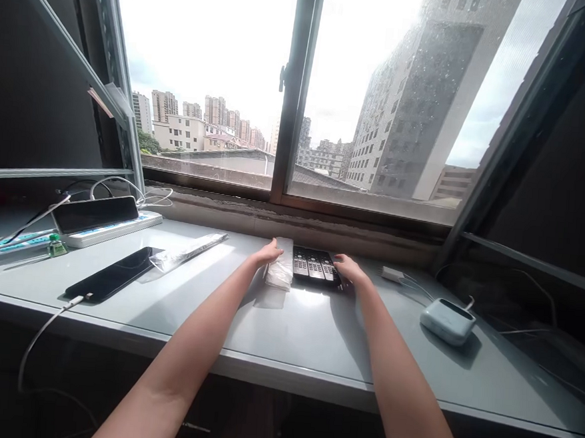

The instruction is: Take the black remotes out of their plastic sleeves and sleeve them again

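Note:
Several black remote controls [314,265] with pale buttons lie side by side near the window end of the desk. Along their left side is a white packet [282,268] in crinkled clear plastic; what it contains cannot be made out. My left hand [269,252] grips the packet's left edge, thumb on top. On the other side, my right hand [350,270] holds the outer edge of the rightmost remote control, its lower fingers partly hidden. The row sits between both hands.
On the left lie a black phone [113,276] with a white cable, a plastic-wrapped strip [190,250], another phone [95,214] on a power strip [147,220], and a small green bottle [57,246]. To the right stand a pale blue box-shaped device [447,321] and a white plug [392,274].

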Action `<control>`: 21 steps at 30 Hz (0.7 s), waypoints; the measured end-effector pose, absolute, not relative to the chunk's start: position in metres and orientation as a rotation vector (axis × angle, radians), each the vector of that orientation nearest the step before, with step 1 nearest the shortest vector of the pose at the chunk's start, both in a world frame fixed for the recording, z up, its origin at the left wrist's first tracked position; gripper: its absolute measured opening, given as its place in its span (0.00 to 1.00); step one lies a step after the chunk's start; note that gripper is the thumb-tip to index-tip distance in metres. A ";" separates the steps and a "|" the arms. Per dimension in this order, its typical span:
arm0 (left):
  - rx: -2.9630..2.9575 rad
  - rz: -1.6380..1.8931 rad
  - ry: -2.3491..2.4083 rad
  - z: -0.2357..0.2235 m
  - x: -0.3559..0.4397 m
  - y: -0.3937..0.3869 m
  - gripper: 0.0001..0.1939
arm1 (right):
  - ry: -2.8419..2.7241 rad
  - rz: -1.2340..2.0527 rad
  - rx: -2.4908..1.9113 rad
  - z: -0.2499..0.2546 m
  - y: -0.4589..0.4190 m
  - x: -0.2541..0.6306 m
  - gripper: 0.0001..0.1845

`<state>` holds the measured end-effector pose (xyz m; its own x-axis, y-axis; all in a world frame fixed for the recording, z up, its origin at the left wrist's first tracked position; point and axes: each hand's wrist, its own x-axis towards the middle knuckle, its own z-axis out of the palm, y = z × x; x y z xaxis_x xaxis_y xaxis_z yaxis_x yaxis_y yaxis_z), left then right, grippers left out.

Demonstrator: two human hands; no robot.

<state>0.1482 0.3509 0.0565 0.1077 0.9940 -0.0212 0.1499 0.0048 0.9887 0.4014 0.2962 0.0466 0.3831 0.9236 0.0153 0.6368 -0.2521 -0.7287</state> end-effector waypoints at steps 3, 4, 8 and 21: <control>1.478 0.938 1.230 0.061 0.143 0.349 0.35 | -1.391 0.548 -2.004 0.046 0.296 0.400 0.23; 1.529 0.910 1.261 0.062 0.141 0.350 0.36 | -1.410 0.543 -2.017 0.046 0.296 0.400 0.24; 1.813 0.866 1.714 0.068 0.127 0.357 0.33 | -1.469 0.503 -2.096 0.049 0.293 0.399 0.25; 1.625 0.406 2.627 0.058 0.066 0.376 0.40 | -1.588 0.311 -2.248 0.051 0.287 0.391 0.23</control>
